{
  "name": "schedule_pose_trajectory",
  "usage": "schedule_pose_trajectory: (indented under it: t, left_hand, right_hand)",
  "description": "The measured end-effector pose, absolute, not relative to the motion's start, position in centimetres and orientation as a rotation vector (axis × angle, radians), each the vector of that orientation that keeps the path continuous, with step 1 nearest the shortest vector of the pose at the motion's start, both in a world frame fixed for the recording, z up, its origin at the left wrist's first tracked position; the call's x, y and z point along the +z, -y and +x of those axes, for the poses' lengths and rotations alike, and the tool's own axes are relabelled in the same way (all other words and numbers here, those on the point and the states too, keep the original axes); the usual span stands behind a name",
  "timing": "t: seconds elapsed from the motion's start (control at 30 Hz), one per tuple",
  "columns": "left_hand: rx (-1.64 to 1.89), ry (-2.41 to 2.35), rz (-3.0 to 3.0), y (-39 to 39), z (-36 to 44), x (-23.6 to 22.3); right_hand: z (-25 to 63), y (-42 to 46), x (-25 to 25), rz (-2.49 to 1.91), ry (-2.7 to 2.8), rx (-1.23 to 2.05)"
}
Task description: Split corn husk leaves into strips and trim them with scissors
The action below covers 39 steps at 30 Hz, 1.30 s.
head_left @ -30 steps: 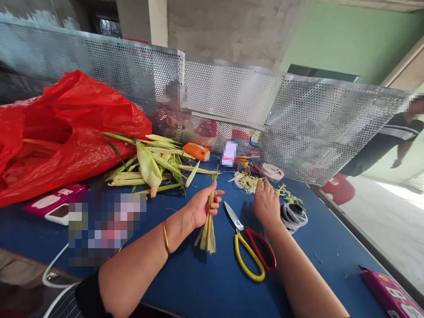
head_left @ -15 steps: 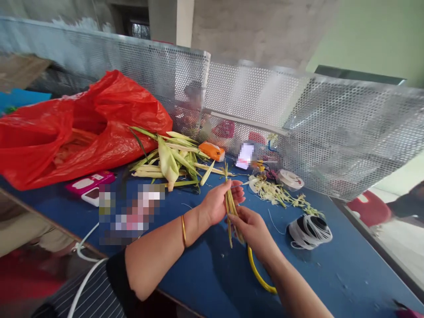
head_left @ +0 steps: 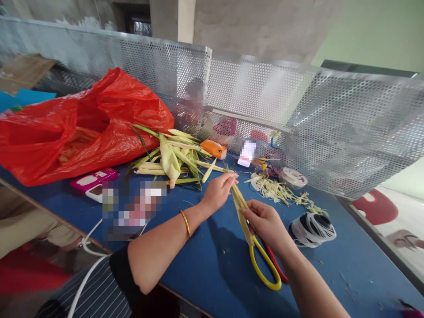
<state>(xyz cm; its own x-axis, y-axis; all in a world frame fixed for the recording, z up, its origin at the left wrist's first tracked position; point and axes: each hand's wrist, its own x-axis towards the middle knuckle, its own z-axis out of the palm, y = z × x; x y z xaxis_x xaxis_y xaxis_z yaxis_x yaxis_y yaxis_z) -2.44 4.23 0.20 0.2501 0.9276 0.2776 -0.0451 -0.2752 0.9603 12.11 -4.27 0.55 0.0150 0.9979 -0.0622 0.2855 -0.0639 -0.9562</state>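
A bundle of pale yellow-green corn husk strips (head_left: pixel 237 198) slants down over the table. At its upper end my left hand (head_left: pixel 219 191) is closed round it, fingers pressed together. Lower down, my right hand (head_left: pixel 265 221) pinches the strips between thumb and fingers. Scissors (head_left: pixel 265 269) with one yellow and one red handle lie on the blue table under my right hand; their blades are hidden. Beyond my left hand is a pile of loose corn husks (head_left: pixel 170 161).
A red plastic bag (head_left: pixel 132 106) fills the back left, with a pink-and-white device (head_left: pixel 94 181) before it. An orange packet (head_left: pixel 213 149), a lit phone (head_left: pixel 247 153), husk scraps (head_left: pixel 274 187), a tape roll (head_left: pixel 294 177) and a spool of white cord (head_left: pixel 313 229) lie along the back and right. Perforated metal screens (head_left: pixel 251 88) border the table.
My left hand has turned and closed over the top of the husk bundle. The right hand has shifted slightly right, the strips tilt more, and the scissors' red handle now shows.
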Motion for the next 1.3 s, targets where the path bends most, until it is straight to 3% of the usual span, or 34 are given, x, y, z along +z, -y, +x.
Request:
schedule_pose_trajectory:
  t: [0.13, 0.3, 0.4, 0.63, 0.77, 1.3]
  left_hand:
    - [1.084, -0.894, 1.154, -4.4, -2.2, 0.1]
    - [0.887, -0.811, 0.902, -4.4, -2.1, -0.3]
    - [0.842, -0.785, 0.817, -4.4, -2.0, -0.5]
    - [0.477, -0.705, 0.619, -3.5, -1.5, -0.6]
    - [0.369, -0.591, 0.652, -2.7, -0.9, -1.3]
    - [0.464, -0.659, 0.681, -2.5, -0.6, -1.3]
  right_hand:
    - [12.0, 4.8, 1.6, -1.384, 1.201, 1.326]
    - [12.8, 4.7, 1.9, -1.264, 1.102, 1.378]
    - [13.1, 4.4, 1.5, -1.242, 1.184, 1.247]
    - [13.1, 3.2, -0.1, -1.425, 1.388, 0.579]
    - [13.5, 3.1, -0.3, -1.434, 1.31, 0.619]
    - [14.1, 2.9, -0.4, -1.403, 1.402, 0.683]
